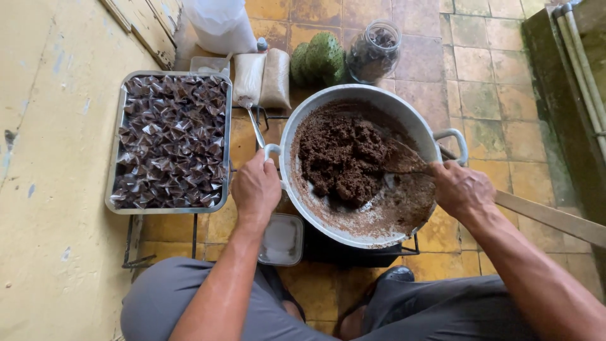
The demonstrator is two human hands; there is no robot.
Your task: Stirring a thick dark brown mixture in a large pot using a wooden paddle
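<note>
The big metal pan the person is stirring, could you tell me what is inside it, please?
The pan holds a dark brown crumbly mass, with a wooden paddle dug in. Its base under the mass is hidden.

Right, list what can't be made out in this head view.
- Left hand: fingers curl over the pan handle, so the grip is hidden.
- Wooden paddle: its end runs off the right edge.
- White bag: cut off by the top edge.
- Glass jar: dark contents too small to identify.
- Tray of wrapped pieces: the wrappers hide what is inside.
</note>
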